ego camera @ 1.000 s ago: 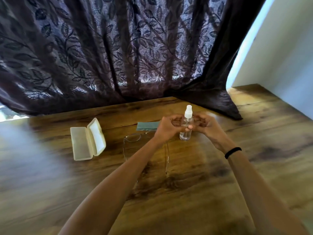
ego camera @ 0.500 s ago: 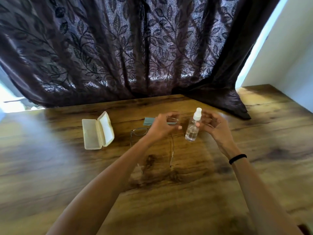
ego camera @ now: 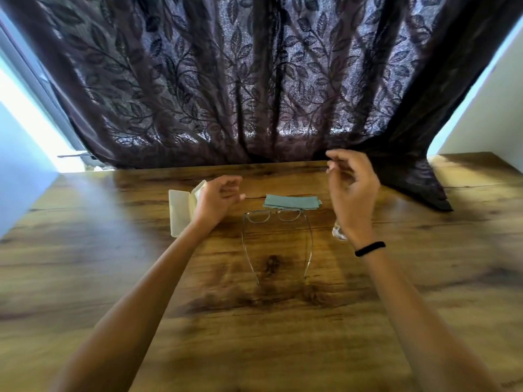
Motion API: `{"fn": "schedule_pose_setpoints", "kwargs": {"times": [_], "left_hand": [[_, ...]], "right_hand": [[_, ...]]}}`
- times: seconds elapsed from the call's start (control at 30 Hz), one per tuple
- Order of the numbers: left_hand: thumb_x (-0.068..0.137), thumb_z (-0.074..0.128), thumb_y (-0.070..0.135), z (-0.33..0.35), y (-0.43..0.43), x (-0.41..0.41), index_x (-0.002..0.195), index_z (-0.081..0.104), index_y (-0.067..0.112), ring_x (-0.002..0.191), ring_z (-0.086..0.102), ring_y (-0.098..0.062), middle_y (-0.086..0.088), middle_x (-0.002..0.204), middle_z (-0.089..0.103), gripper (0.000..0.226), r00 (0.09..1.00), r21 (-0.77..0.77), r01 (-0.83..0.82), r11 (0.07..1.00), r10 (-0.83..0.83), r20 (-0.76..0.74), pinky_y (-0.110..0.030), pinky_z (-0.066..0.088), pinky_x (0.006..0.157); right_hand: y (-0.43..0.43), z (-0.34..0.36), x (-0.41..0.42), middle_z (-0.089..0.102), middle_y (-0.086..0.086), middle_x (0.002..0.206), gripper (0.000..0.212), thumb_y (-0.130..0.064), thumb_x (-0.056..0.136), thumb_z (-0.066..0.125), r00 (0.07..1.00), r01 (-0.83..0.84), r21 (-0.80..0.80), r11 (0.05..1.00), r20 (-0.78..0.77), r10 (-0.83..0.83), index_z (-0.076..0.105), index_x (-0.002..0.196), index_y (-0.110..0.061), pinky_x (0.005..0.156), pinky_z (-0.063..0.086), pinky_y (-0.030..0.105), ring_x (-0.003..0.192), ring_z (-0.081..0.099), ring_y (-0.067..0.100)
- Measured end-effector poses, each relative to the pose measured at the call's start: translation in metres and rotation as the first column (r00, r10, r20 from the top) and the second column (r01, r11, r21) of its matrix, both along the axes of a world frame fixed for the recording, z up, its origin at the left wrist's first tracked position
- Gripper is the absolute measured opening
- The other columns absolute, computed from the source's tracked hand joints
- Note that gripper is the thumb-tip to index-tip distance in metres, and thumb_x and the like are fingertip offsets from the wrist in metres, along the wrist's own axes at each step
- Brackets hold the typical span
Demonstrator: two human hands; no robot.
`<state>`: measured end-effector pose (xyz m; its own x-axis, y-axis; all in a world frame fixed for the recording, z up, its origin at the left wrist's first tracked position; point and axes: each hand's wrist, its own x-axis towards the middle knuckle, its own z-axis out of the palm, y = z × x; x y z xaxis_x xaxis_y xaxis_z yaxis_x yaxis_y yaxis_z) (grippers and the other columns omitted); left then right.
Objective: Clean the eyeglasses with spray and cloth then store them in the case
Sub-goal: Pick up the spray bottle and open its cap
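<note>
While left hand (ego camera: pixel 214 201) and right hand (ego camera: pixel 353 198) hover loosely curled, empty: eyeglasses (ego camera: pixel 288 215) flat between them.

Cloth (ego camera: pixel 291 201) behind eyeglasses (ego camera: pixel 275 213); case (ego camera: pixel 179 213) left, bottle (ego camera: pixel 338 232) right.

Daylight comes from behind the leaf-patterned curtain (ego camera: pixel 254 80), which glows pale violet where the weave is thin and stays near black in its folds; the window gap (ego camera: pixel 19 114) at far left is blown out to white; a bright strip runs beside the wall (ego camera: pixel 481 108) at upper right; a pale sheen lies on the wooden surface (ego camera: pixel 85 199) towards the left; the right hand (ego camera: pixel 351 193) and left hand (ego camera: pixel 215 202) are smeared by motion, as is the grain at the near edges; wide-angle bowing bends the curtain's sides.
</note>
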<state>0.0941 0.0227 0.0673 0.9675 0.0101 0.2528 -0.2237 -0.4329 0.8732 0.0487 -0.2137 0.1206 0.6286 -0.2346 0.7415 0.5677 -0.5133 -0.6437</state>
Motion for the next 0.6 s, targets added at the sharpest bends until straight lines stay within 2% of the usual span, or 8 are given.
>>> {"fn": "schedule_pose_setpoints", "kwargs": {"times": [0.07, 0.13, 0.2, 0.27, 0.33, 0.43, 0.6], "left_hand": [[0.075, 0.073, -0.001, -0.007, 0.008, -0.008, 0.113, 0.062, 0.006, 0.094, 0.063, -0.014, 0.002, 0.098, 0.062, 0.04, 0.999, 0.108, -0.019, 0.994, 0.014, 0.044, -0.012, 0.049, 0.078], [0.076, 0.072, -0.003, -0.016, 0.016, -0.018, 0.11, 0.063, 0.004, 0.092, 0.062, -0.015, -0.003, 0.102, 0.063, 0.036, 0.994, 0.235, -0.009, 0.972, -0.017, 0.106, -0.018, 0.048, 0.08], [0.078, 0.069, -0.003, -0.024, 0.02, -0.026, 0.109, 0.063, 0.004, 0.093, 0.061, -0.015, -0.008, 0.109, 0.063, 0.032, 0.982, 0.363, 0.033, 0.931, -0.098, 0.162, -0.026, 0.051, 0.083], [0.079, 0.069, 0.0, -0.031, 0.023, -0.032, 0.109, 0.064, 0.005, 0.098, 0.06, -0.018, -0.008, 0.111, 0.063, 0.03, 0.965, 0.467, 0.075, 0.881, -0.182, 0.188, -0.031, 0.051, 0.086], [0.079, 0.071, 0.006, -0.035, 0.024, -0.035, 0.109, 0.065, 0.008, 0.104, 0.056, -0.019, -0.006, 0.111, 0.064, 0.03, 0.948, 0.552, 0.082, 0.83, -0.236, 0.213, -0.032, 0.049, 0.087], [0.079, 0.072, 0.011, -0.035, 0.021, -0.035, 0.108, 0.066, 0.011, 0.102, 0.054, -0.022, -0.004, 0.108, 0.065, 0.03, 0.93, 0.63, 0.075, 0.773, -0.281, 0.235, -0.036, 0.048, 0.085], [0.078, 0.073, 0.011, -0.036, 0.015, -0.036, 0.107, 0.068, 0.011, 0.096, 0.057, -0.026, -0.005, 0.105, 0.068, 0.03, 0.911, 0.674, 0.014, 0.738, -0.288, 0.296, -0.04, 0.046, 0.082]], "right_hand": [[0.01, -0.016, 0.004, 0.06, 0.006, 0.099, 0.018, 0.003, 0.088, 0.052, 0.999, -0.019, -0.076, 0.997, -0.05, 0.015, 0.063, 0.1, -0.003, 0.075, 0.051, 0.023, 0.087, 0.06, 0.016], [0.014, -0.037, 0.006, 0.062, 0.009, 0.101, 0.02, 0.004, 0.088, 0.052, 0.991, -0.03, -0.175, 0.984, -0.13, 0.007, 0.064, 0.102, -0.003, 0.073, 0.049, 0.016, 0.085, 0.058, 0.013], [0.014, -0.058, 0.006, 0.063, 0.01, 0.105, 0.023, 0.005, 0.087, 0.051, 0.968, -0.051, -0.278, 0.959, -0.25, -0.02, 0.065, 0.103, -0.005, 0.074, 0.048, 0.016, 0.084, 0.06, 0.013], [0.011, -0.075, 0.003, 0.063, 0.009, 0.11, 0.028, 0.007, 0.087, 0.05, 0.925, -0.087, -0.367, 0.926, -0.374, -0.061, 0.065, 0.105, -0.007, 0.083, 0.05, 0.021, 0.089, 0.061, 0.013], [0.006, -0.086, 0.002, 0.063, 0.007, 0.114, 0.032, 0.009, 0.086, 0.05, 0.897, -0.111, -0.431, 0.896, -0.432, -0.097, 0.065, 0.109, -0.009, 0.093, 0.043, 0.019, 0.097, 0.062, 0.014], [0.001, -0.093, 0.001, 0.061, 0.005, 0.117, 0.038, 0.011, 0.085, 0.05, 0.887, -0.114, -0.473, 0.873, -0.444, -0.125, 0.063, 0.113, -0.01, 0.095, 0.034, 0.015, 0.101, 0.061, 0.014], [-0.004, -0.1, 0.002, 0.06, 0.004, 0.118, 0.036, 0.009, 0.085, 0.051, 0.873, -0.151, -0.441, 0.885, -0.479, -0.091, 0.063, 0.113, -0.011, 0.094, 0.037, 0.015, 0.101, 0.059, 0.012]]}}
